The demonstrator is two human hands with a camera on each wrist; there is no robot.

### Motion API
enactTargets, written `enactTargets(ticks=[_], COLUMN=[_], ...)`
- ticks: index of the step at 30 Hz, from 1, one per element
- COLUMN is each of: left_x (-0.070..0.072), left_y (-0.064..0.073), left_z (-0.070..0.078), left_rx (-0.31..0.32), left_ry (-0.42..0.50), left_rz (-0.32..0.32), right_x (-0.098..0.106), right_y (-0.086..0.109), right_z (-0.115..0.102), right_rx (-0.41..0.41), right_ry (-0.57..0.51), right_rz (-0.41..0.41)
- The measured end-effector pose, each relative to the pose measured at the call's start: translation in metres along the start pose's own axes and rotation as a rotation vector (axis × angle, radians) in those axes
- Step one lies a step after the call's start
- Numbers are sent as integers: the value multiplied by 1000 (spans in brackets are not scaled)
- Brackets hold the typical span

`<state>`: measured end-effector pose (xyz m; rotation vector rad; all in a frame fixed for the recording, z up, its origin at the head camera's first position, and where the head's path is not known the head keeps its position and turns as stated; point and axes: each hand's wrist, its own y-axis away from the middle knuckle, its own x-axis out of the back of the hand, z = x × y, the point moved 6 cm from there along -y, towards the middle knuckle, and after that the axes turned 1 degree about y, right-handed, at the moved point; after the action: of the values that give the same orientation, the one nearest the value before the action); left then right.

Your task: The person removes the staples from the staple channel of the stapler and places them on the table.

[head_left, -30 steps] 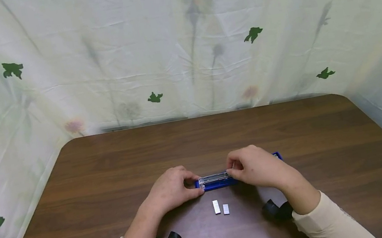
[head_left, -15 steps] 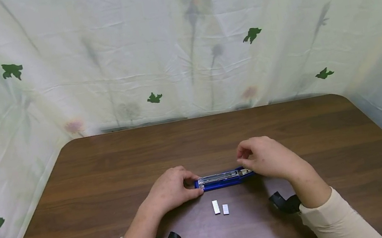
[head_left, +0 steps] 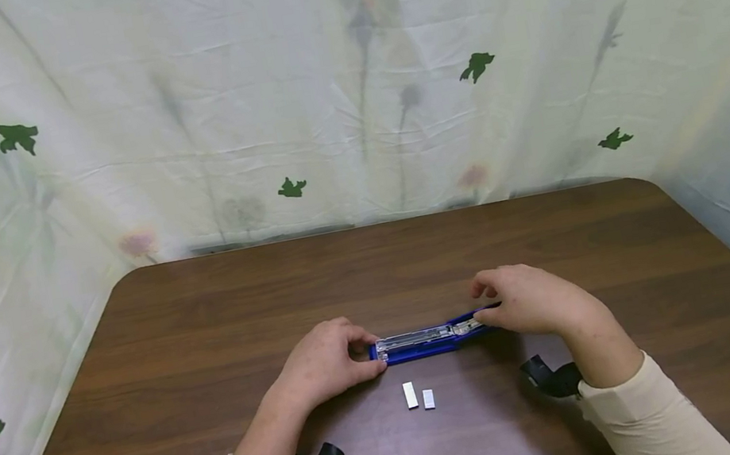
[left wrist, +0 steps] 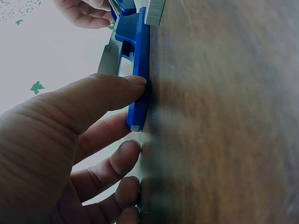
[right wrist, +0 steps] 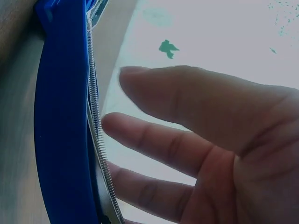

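Left hand [head_left: 326, 363] pinches the blue stapler's [head_left: 421, 343] end on the counter [head_left: 206, 318]; right hand [head_left: 530, 302], fingers relaxed, rests over its raised lid.

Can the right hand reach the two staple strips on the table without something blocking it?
Probably yes. The staple strips lie on bare table just in front of the stapler, and nothing stands between them and the right hand.

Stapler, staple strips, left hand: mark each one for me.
stapler [head_left: 421, 344], head view, on its open metal magazine.
staple strips [head_left: 411, 395], head view, on the left strip.
left hand [head_left: 323, 365], head view, on its back.
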<state>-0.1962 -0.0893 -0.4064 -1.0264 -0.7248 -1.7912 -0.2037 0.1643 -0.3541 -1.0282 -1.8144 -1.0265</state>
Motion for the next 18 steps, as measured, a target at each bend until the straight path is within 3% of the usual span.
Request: enactTargets(ticks=[18], left_x=[1], left_y=[0], left_z=[1], left_rx=[-19], left_ry=[-3], left_rz=[-4], right_x=[-1], right_y=[2], right_z=[1], right_rx=[-6], right_ry=[3], right_rz=[-26])
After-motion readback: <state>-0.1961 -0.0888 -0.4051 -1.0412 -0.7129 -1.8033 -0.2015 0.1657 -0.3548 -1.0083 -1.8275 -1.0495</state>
